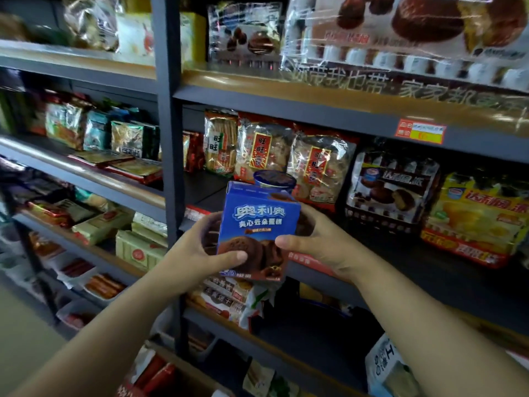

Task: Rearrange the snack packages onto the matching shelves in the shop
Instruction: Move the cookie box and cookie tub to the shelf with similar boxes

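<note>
— Holding a blue cardboard snack box (259, 224) printed with dark chocolate cakes, I have it upright in front of the dark grey metal shelving unit (167, 116), level with the front edge of the middle shelf.

— Which hand has it?

— Both. My left hand (206, 247) is clamped on the box's left side, thumb pressed across the lower front over the cake picture. My right hand (312, 242) is closed on the right edge, thumb on the front and fingers wrapped behind.

— Is the box touching the shelf?

— I cannot tell; it hangs in my grip just before the dark shelf board (429, 270), whose near part, right of the box, is bare.

— What stands behind it?

— A round blue-lidded tub (274, 179) peeks over the box's top, but I cannot tell whether they touch. Behind stand clear bags of pale rice crackers with red labels (320, 167), side by side. Right of those sits a dark bag of chocolate pies (392, 190), then a yellow bag of cakes (478, 219), touching it.

— And the price label?

— An orange-red tag (420, 131) is stuck to the edge of the shelf above.
</note>
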The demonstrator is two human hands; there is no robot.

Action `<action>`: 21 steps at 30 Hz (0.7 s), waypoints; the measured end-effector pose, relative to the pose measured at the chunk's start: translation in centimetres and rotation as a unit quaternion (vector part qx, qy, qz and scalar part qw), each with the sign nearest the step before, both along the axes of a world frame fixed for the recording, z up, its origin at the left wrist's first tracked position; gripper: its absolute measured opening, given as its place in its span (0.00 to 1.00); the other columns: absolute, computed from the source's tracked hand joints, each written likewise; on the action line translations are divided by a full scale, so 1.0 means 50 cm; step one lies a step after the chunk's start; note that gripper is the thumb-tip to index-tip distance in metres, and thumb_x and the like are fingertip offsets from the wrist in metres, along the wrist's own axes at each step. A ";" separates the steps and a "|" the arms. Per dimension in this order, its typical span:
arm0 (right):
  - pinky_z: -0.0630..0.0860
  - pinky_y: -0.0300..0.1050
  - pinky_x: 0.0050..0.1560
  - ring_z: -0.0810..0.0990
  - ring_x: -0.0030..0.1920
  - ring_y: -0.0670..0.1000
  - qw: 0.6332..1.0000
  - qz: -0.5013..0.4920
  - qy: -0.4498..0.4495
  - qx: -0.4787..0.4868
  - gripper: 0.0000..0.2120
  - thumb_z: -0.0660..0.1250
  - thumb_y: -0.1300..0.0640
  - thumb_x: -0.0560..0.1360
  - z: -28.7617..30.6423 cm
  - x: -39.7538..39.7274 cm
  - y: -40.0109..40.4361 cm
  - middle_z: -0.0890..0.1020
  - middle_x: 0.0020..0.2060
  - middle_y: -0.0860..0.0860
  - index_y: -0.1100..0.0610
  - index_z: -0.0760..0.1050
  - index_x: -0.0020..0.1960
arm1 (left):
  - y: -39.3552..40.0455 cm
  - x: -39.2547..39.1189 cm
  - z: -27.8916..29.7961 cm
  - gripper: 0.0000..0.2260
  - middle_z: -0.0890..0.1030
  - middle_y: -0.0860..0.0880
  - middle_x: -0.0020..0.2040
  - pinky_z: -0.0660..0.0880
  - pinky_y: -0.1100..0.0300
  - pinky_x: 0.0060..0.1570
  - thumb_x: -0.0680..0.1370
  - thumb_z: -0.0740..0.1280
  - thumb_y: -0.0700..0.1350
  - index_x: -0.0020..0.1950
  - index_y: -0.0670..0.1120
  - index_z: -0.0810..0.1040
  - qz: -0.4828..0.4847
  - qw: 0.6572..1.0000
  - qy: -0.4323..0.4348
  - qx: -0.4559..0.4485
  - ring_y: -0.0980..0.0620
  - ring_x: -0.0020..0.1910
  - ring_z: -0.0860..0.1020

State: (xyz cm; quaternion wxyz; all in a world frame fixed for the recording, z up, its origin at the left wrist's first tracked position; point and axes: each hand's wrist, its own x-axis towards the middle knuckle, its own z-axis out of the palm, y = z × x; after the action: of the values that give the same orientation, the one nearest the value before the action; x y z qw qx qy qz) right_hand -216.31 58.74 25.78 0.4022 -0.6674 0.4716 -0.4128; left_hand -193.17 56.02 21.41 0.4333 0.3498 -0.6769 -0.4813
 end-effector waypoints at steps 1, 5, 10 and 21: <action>0.75 0.41 0.61 0.77 0.60 0.44 1.000 0.006 0.006 0.004 0.31 0.77 0.51 0.64 0.001 0.010 -0.008 0.79 0.60 0.45 0.44 0.71 0.64 | 0.000 0.016 -0.004 0.38 0.81 0.53 0.55 0.79 0.56 0.51 0.53 0.79 0.62 0.60 0.60 0.71 0.018 1.000 0.008 0.005 0.56 0.53 0.81; 0.69 0.38 0.58 0.71 0.64 0.44 0.990 -0.121 0.036 -0.062 0.30 0.72 0.47 0.70 0.016 0.032 -0.066 0.72 0.63 0.44 0.47 0.67 0.69 | 0.004 0.077 -0.010 0.40 0.80 0.52 0.52 0.77 0.69 0.37 0.48 0.79 0.61 0.57 0.57 0.70 0.094 0.995 0.043 0.015 0.61 0.46 0.81; 0.68 0.46 0.65 0.66 0.70 0.54 0.935 -0.286 0.184 -0.098 0.49 0.75 0.42 0.65 0.007 0.008 -0.216 0.63 0.73 0.53 0.51 0.52 0.77 | 0.005 0.158 -0.034 0.31 0.77 0.51 0.55 0.76 0.66 0.36 0.60 0.79 0.54 0.58 0.56 0.68 0.180 0.982 0.031 0.042 0.56 0.48 0.79; 0.64 0.60 0.70 0.60 0.74 0.60 0.910 -0.395 0.116 -0.043 0.61 0.79 0.40 0.57 -0.032 0.034 -0.343 0.60 0.75 0.56 0.52 0.46 0.77 | 0.018 0.288 -0.055 0.31 0.78 0.49 0.51 0.76 0.65 0.33 0.57 0.79 0.53 0.56 0.56 0.70 0.226 0.968 0.058 0.086 0.55 0.46 0.79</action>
State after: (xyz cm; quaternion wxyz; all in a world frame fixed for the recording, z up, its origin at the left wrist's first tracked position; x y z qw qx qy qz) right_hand -214.61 41.58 24.19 0.1196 -0.4865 0.7216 -0.4778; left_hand -178.79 56.91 18.69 0.5381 0.5012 -0.5096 -0.4467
